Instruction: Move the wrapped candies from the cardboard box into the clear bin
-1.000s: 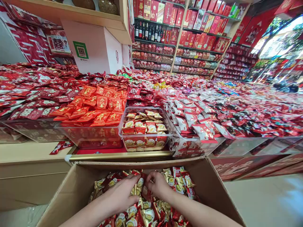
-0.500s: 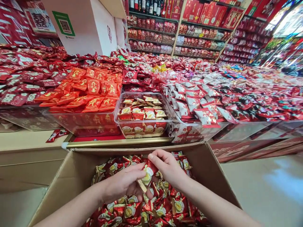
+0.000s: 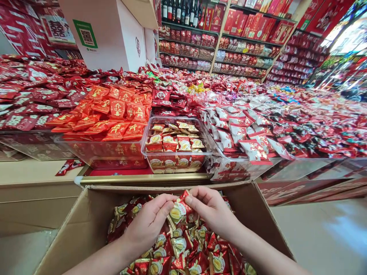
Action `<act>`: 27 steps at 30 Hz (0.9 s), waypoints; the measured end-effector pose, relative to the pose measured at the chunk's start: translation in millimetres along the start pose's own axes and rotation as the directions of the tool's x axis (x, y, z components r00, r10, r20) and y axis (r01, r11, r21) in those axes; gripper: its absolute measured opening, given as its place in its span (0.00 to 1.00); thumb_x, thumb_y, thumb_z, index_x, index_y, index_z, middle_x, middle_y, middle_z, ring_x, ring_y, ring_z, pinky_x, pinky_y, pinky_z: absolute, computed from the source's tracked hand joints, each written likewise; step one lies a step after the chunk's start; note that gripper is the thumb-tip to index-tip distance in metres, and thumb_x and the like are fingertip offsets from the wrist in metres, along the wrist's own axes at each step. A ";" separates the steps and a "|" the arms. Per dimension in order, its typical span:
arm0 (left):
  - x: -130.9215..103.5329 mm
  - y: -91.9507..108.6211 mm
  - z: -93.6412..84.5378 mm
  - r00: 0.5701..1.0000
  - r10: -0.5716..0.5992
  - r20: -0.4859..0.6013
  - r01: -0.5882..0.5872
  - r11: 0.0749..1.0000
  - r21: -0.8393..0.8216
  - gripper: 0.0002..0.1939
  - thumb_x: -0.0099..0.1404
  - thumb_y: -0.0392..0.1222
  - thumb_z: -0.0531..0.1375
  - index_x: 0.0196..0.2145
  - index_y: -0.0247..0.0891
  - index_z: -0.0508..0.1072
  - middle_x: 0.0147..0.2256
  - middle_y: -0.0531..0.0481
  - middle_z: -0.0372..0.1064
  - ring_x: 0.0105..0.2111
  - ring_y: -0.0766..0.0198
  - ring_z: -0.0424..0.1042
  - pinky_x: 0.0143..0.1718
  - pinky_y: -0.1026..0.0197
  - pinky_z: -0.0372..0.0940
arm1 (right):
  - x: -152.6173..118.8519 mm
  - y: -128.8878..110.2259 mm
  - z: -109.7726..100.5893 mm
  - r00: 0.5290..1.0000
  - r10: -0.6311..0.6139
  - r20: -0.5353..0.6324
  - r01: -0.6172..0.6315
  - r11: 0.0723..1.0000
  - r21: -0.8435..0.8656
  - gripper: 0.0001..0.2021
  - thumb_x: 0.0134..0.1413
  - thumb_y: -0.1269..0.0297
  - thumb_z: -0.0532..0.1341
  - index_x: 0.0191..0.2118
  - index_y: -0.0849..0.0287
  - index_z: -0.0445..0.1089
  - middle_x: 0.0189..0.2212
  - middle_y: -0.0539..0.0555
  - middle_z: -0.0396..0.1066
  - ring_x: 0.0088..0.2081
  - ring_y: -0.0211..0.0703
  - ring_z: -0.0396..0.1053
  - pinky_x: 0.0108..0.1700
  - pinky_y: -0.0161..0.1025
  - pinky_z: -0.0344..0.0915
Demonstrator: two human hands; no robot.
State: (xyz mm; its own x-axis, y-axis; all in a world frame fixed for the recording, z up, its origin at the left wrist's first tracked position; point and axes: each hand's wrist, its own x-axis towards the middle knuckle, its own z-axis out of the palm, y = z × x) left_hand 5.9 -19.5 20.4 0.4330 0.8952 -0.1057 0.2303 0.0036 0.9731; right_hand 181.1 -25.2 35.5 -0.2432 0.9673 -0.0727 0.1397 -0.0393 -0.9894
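Between my two hands is a red and gold candy packet [image 3: 179,211] with a yellow fruit picture. My left hand [image 3: 155,219] pinches its left edge between thumb and fingers. On the opposite side, my right hand [image 3: 210,208] grips the upper right corner. Both hands are over an open cardboard box [image 3: 94,214] holding many similar packets [image 3: 197,263]. Just beyond the box, a clear plastic bin [image 3: 177,154] contains more such packets in rows, with loose ones on top.
Orange-red packets [image 3: 117,110] fill a bin on the left; white and red packets [image 3: 254,149] fill one on the right. A white pillar [image 3: 103,38] with a QR code rises at the back left. Stocked shelves [image 3: 189,49] stand behind. Two small packets [image 3: 69,167] lie on the counter ledge.
My left hand has moved up from under the packet to its left edge. The packet is now held more upright and spread between both hands. The view has tilted slightly.
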 end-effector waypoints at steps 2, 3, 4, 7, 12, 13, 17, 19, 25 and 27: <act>-0.9 -4.5 -0.5 1.000 0.002 0.012 0.000 0.990 -0.140 0.15 0.64 0.49 0.46 0.41 0.41 0.65 0.30 0.52 0.70 0.30 0.62 0.69 0.27 0.64 0.63 | 1.1 -25.7 -11.6 0.987 -0.152 -0.052 0.142 0.977 -0.162 0.10 0.50 0.59 0.56 0.28 0.60 0.67 0.21 0.49 0.66 0.23 0.33 0.61 0.24 0.31 0.59; -1.4 -6.6 -0.6 1.000 -0.004 0.025 0.009 0.980 -0.200 0.15 0.65 0.50 0.45 0.42 0.40 0.64 0.30 0.51 0.70 0.28 0.63 0.69 0.26 0.64 0.62 | 4.2 -41.4 -18.6 0.959 -0.262 -0.104 0.228 0.938 -0.262 0.09 0.50 0.60 0.56 0.29 0.60 0.68 0.22 0.49 0.67 0.24 0.34 0.63 0.26 0.32 0.60; -2.0 -7.9 -0.8 1.000 -0.007 0.028 0.014 0.973 -0.232 0.15 0.65 0.49 0.44 0.42 0.40 0.63 0.30 0.51 0.71 0.26 0.64 0.69 0.25 0.64 0.62 | 9.5 -57.7 -25.9 0.915 -0.373 -0.156 0.297 0.882 -0.367 0.08 0.50 0.61 0.56 0.30 0.59 0.68 0.23 0.50 0.69 0.25 0.35 0.64 0.27 0.33 0.61; -3.0 -1.1 -6.2 0.997 0.057 -0.058 -0.063 0.992 -0.108 0.12 0.65 0.46 0.46 0.40 0.39 0.65 0.29 0.51 0.71 0.26 0.66 0.69 0.28 0.63 0.64 | 38.5 -99.0 -45.3 0.765 -0.615 -0.193 0.344 0.642 -0.685 0.07 0.49 0.64 0.56 0.31 0.59 0.69 0.24 0.50 0.69 0.25 0.35 0.64 0.28 0.34 0.59; 16.8 54.9 -39.7 0.797 0.599 -0.081 -0.439 0.665 0.604 0.11 0.61 0.37 0.51 0.40 0.40 0.69 0.41 0.49 0.69 0.43 0.61 0.65 0.47 0.58 0.59 | 93.6 -116.1 -53.4 0.855 -0.518 0.022 0.229 0.340 -0.912 0.08 0.48 0.68 0.56 0.32 0.60 0.72 0.26 0.52 0.72 0.28 0.39 0.66 0.31 0.36 0.58; 25.9 67.4 -47.9 0.756 0.654 -0.024 -0.451 0.547 0.706 0.12 0.61 0.36 0.50 0.41 0.38 0.68 0.43 0.48 0.67 0.46 0.60 0.63 0.50 0.58 0.57 | 100.1 -114.2 -51.9 0.879 -0.474 0.043 0.213 0.310 -0.927 0.08 0.49 0.68 0.56 0.33 0.60 0.72 0.27 0.53 0.73 0.29 0.40 0.67 0.32 0.36 0.59; 69.4 94.7 -70.7 0.817 0.564 0.124 -0.360 0.331 0.872 0.19 0.61 0.32 0.45 0.49 0.31 0.62 0.48 0.45 0.64 0.48 0.61 0.61 0.52 0.57 0.54 | 111.6 -105.1 -45.9 0.918 -0.386 0.094 0.190 0.220 -0.957 0.10 0.50 0.67 0.55 0.35 0.59 0.72 0.30 0.55 0.73 0.32 0.42 0.68 0.35 0.37 0.59; 87.5 94.6 -73.4 0.868 0.470 0.162 -0.332 0.305 0.893 0.21 0.61 0.31 0.44 0.52 0.30 0.58 0.48 0.43 0.64 0.48 0.60 0.63 0.50 0.58 0.56 | 113.0 -102.5 -45.0 0.923 -0.364 0.127 0.211 0.201 -0.957 0.10 0.49 0.67 0.54 0.35 0.58 0.72 0.30 0.55 0.73 0.32 0.42 0.68 0.35 0.36 0.58; 112.4 88.3 -68.1 0.916 0.352 0.194 -0.294 0.256 0.921 0.20 0.60 0.32 0.46 0.49 0.34 0.63 0.46 0.42 0.67 0.44 0.56 0.67 0.43 0.58 0.60 | 115.3 -101.9 -44.6 0.936 -0.292 0.199 0.255 0.168 -0.952 0.10 0.49 0.67 0.54 0.34 0.58 0.72 0.29 0.53 0.73 0.31 0.40 0.67 0.32 0.34 0.58; 116.0 91.5 -68.5 0.928 0.307 0.211 -0.288 0.232 0.929 0.17 0.58 0.33 0.49 0.44 0.36 0.68 0.41 0.44 0.71 0.40 0.55 0.69 0.39 0.59 0.61 | 116.9 -101.0 -42.7 0.937 -0.266 0.226 0.277 0.172 -0.945 0.11 0.49 0.68 0.54 0.36 0.58 0.72 0.31 0.52 0.73 0.32 0.40 0.67 0.32 0.33 0.58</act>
State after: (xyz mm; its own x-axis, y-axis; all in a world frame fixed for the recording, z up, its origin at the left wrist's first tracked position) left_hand 17.5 115.3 111.2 0.6562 0.7379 0.1575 0.7386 -0.6709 0.0658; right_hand 179.6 102.5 132.2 -0.4819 0.8601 0.1672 0.8642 0.4981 -0.0714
